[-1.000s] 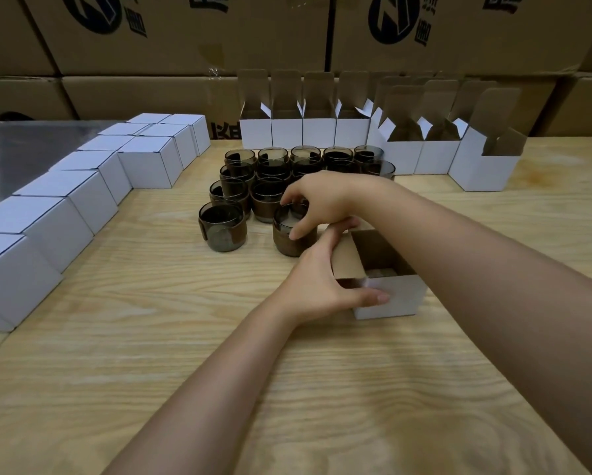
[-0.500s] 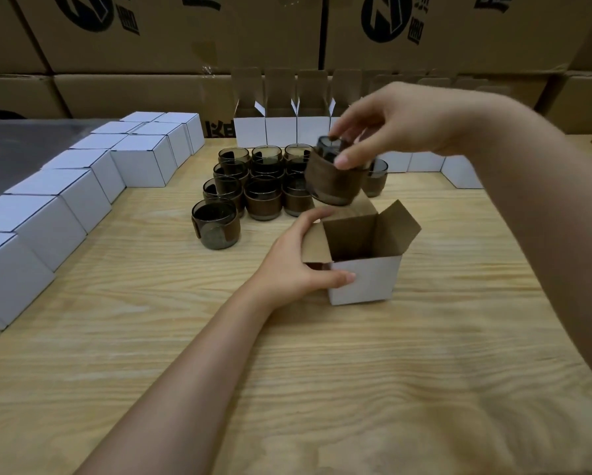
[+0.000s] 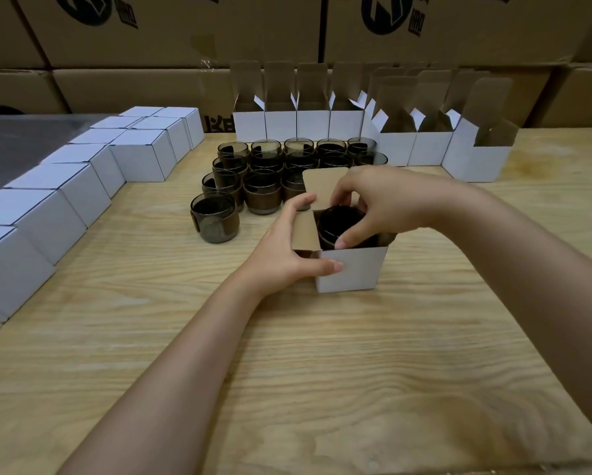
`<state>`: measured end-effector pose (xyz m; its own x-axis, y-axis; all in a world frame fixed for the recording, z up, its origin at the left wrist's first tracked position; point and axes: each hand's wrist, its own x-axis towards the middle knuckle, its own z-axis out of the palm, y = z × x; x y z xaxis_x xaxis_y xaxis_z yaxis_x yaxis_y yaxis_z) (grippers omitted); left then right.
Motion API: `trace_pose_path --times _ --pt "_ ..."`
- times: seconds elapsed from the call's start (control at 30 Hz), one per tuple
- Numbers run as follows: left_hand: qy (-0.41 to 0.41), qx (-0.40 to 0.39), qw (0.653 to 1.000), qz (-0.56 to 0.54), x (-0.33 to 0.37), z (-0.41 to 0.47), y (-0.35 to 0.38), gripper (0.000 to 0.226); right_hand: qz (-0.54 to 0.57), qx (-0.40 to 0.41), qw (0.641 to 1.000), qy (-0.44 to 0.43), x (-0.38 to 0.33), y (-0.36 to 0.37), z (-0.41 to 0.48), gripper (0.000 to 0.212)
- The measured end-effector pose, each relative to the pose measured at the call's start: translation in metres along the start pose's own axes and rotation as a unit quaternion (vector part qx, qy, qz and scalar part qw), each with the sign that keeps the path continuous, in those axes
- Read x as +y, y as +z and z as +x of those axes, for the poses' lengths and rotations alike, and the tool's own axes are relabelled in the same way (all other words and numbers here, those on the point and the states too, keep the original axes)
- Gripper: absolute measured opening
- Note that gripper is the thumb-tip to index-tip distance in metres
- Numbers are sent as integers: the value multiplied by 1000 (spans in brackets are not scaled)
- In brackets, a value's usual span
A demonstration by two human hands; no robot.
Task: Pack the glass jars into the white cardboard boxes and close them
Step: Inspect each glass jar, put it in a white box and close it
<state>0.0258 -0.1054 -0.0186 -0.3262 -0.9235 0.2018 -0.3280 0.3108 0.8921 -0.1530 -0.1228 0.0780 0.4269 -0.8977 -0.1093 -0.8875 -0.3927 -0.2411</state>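
I'm pinching jar (image 3: 339, 224) rim from above, right hand (image 3: 387, 204) fingers (image 3: 344, 192) | jar sitting upright in box (image 3: 352, 269) | left hand (image 3: 287, 248) clasping box

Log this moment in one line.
right hand: grips jar in box | left hand: holds box | lid: open

We see a pale wooden tabletop (image 3: 287, 371) beneath our fingers (image 3: 298, 204), brown printed cartons (image 3: 253, 29) stacked well beyond them, and a grey metal sheet (image 3: 30, 142) far to their left.
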Motion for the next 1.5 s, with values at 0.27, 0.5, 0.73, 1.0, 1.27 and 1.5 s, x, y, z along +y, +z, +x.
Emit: trace_pose_path --times 0.27,0.5,0.73,1.0,1.27,1.5 --pt "9 5 1000 -8 -3 2 1 99 -51 -60 997 19 -8 0 0 38" --pt "8 5 1000 -21 -2 2 2 100 -156 -172 972 22 -19 -9 -6 48" --pt "16 2 999 -50 -2 1 3 99 174 292 940 29 5 8 -18 23" --pt "13 -10 998 -65 -2 1 3 107 695 366 598 157 21 87 -22 29" --pt "23 -9 994 -104 -9 0 6 131 701 266 658 62 8 95 -15 25" --pt "-36 -28 949 -311 -4 4 8 76 707 273 650 58 8 93 -14 29"
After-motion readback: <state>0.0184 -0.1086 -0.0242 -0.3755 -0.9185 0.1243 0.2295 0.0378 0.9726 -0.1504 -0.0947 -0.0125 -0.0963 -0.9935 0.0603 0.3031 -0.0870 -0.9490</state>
